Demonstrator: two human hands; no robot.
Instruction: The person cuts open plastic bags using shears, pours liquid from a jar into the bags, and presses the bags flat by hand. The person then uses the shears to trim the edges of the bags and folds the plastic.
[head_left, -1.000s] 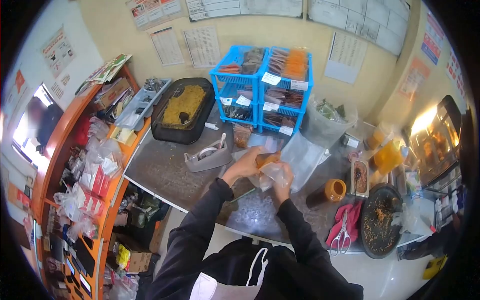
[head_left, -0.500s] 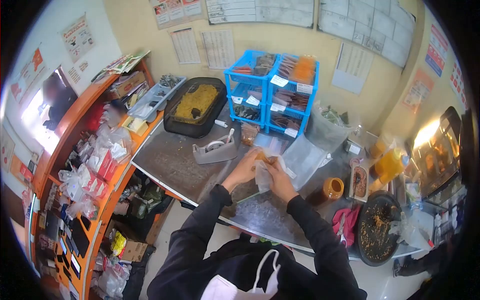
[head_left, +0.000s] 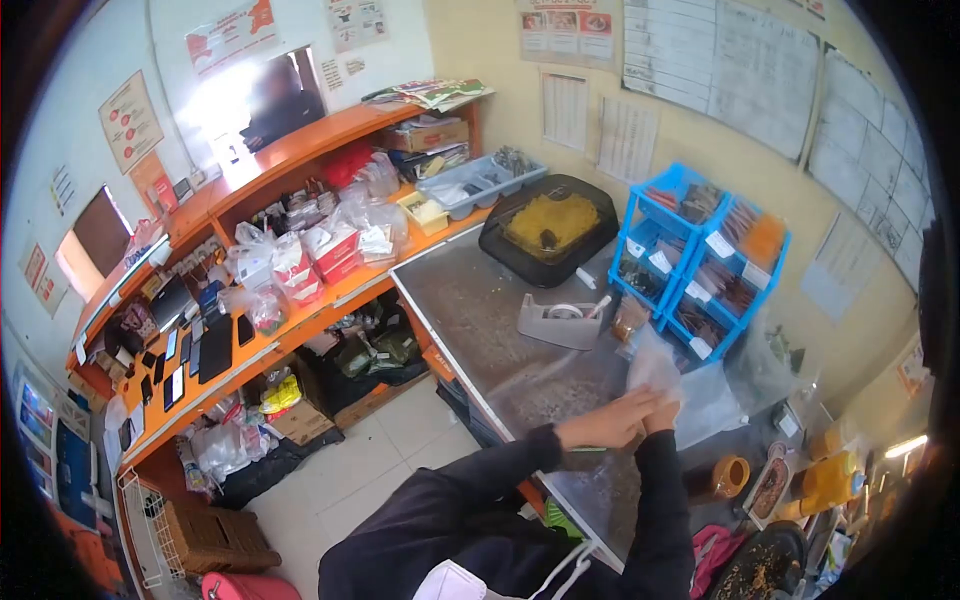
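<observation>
My left hand (head_left: 606,421) and my right hand (head_left: 660,411) meet above the metal worktop (head_left: 545,385), both closed at the lower end of a clear plastic bag (head_left: 654,362). The bag stands up beyond my fingers; its contents are not clear from here. Flat clear plastic bags (head_left: 708,402) lie just right of my hands. A grey tape dispenser (head_left: 560,325) stands farther back, and a small packet of brown food (head_left: 629,317) rests beside it.
Blue stacked baskets (head_left: 690,262) with packets stand at the back right. A black tray of yellow food (head_left: 550,222) sits behind the dispenser. An open jar (head_left: 731,476) is to the right. At left runs an orange counter (head_left: 330,305); a person (head_left: 283,105) is beyond it.
My view has swung left, showing more of the orange counter. My hands have come together at the bag, and the yellowish item seen in them before is now hidden.
</observation>
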